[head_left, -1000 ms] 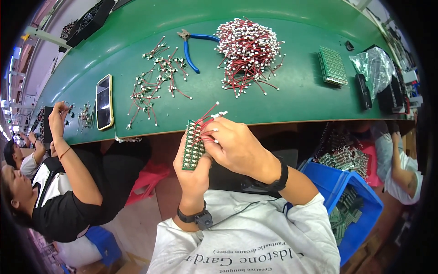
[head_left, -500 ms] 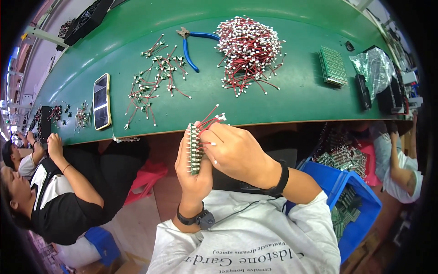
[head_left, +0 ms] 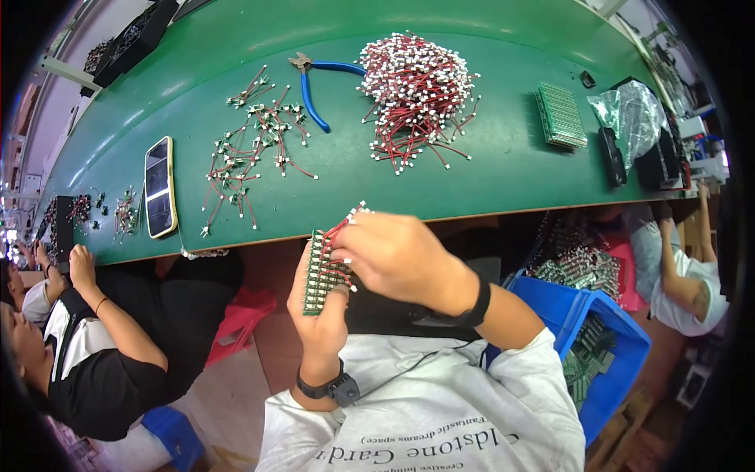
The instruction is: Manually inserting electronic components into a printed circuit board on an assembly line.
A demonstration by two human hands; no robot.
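My left hand (head_left: 322,334) grips a green circuit board panel (head_left: 315,285) along its edges, just in front of the bench edge. Rows of small pale parts cover the panel's face. Over the panel's right side, my right hand (head_left: 405,258) has its fingers bent and pinched together on red wires (head_left: 336,233) with white plugs. Some wire ends stick out past the fingertips and lie across the board. My fingers hide where the wires meet the board.
On the green bench (head_left: 330,189) lie a big pile of red wires (head_left: 417,86), blue-handled cutters (head_left: 313,98), small wired boards (head_left: 240,157), a phone (head_left: 160,189) and stacked panels (head_left: 560,118). A blue bin (head_left: 621,377) stands at my right. Another person (head_left: 110,346) sits at left.
The panel has turned, so more of its face shows. Both hands have shifted slightly, the right still at the wires. The bench has slid a little left in view.
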